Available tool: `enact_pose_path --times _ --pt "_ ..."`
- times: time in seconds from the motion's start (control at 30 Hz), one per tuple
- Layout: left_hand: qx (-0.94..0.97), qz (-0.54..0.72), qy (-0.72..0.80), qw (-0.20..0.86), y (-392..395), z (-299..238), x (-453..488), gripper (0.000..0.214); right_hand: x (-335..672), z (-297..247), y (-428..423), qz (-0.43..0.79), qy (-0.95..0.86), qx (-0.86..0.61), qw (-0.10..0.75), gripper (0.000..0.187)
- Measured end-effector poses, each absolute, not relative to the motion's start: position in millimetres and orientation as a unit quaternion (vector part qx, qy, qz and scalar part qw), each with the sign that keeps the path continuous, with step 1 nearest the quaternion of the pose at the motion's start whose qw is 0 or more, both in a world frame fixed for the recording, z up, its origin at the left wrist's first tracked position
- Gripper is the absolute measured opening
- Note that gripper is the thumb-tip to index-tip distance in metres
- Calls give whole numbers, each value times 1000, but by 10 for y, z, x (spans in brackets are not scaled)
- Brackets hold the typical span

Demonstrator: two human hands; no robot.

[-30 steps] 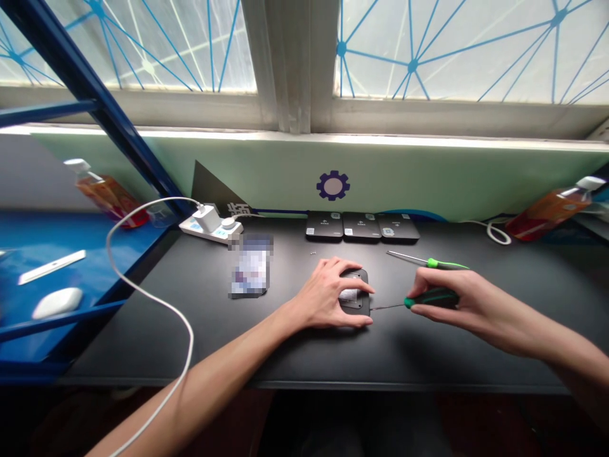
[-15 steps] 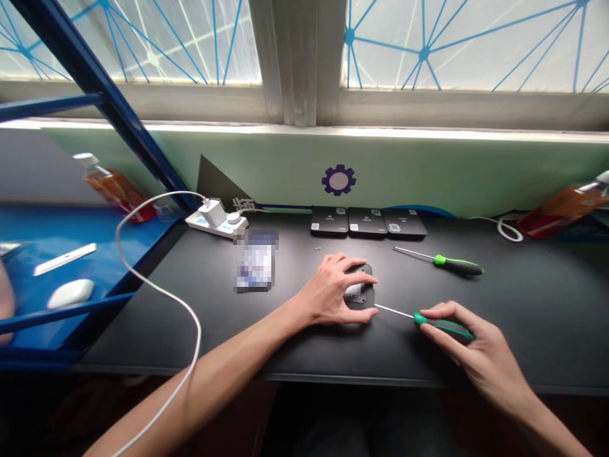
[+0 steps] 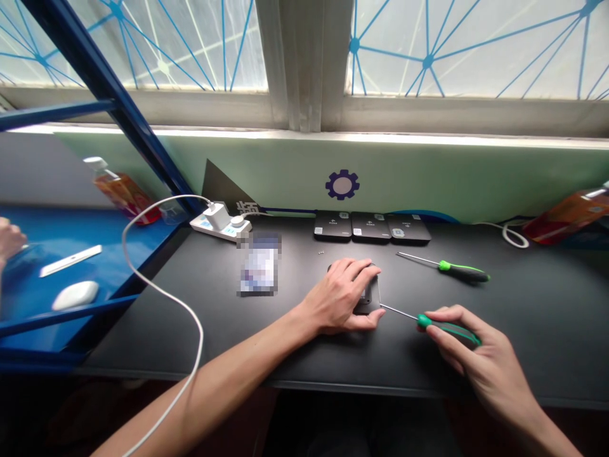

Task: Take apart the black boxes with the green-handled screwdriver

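My left hand point(image 3: 340, 295) lies over a small black electronic device point(image 3: 365, 297) on the table, gripping it between fingers and thumb. Much of the device is hidden beneath the palm. A thin line point(image 3: 379, 291) runs along its right side, between fingertips and thumb; whether it is a lifted cover edge I cannot tell. In my right hand point(image 3: 476, 346) is a green-handled screwdriver point(image 3: 450, 326), its shaft pointing left. The tip meets the device's right edge close to my left thumb. Some tiny screws point(image 3: 321, 252) lie behind my left hand.
Three black boxes point(image 3: 371, 227) line the back of the table point(image 3: 295, 355). Another screwdriver point(image 3: 464, 271) lies at right. A power strip point(image 3: 221, 227) with a white cable point(image 3: 183, 303) stands left, near a blurred packet point(image 3: 260, 265). Another person's hand point(image 3: 10, 238) shows far left.
My left fingers have drawn together and cover more of the device. The screwdriver tip stays at its right edge. The whole view has shifted slightly, and the other person's hand has moved up.
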State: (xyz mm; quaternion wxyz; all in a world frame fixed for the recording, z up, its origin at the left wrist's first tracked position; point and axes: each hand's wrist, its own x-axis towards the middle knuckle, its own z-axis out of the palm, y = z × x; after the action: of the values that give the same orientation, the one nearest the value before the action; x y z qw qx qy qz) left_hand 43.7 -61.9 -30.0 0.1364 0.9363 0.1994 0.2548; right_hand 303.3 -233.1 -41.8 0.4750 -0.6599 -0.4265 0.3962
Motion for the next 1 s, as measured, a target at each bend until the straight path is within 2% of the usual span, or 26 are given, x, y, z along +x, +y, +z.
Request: enact_pose_path --times 0.53,0.8,1.0 --pt "935 270 196 115 -630 -340 462 58 3040 -537 -2343 426 -389 -643 504 43" --pt "923 298 198 145 -648 -355 463 45 2987 -532 -2335 445 -361 -636 517 47" --pt "916 316 201 143 -639 -399 467 49 2950 -485 -2316 441 -351 -648 512 50"
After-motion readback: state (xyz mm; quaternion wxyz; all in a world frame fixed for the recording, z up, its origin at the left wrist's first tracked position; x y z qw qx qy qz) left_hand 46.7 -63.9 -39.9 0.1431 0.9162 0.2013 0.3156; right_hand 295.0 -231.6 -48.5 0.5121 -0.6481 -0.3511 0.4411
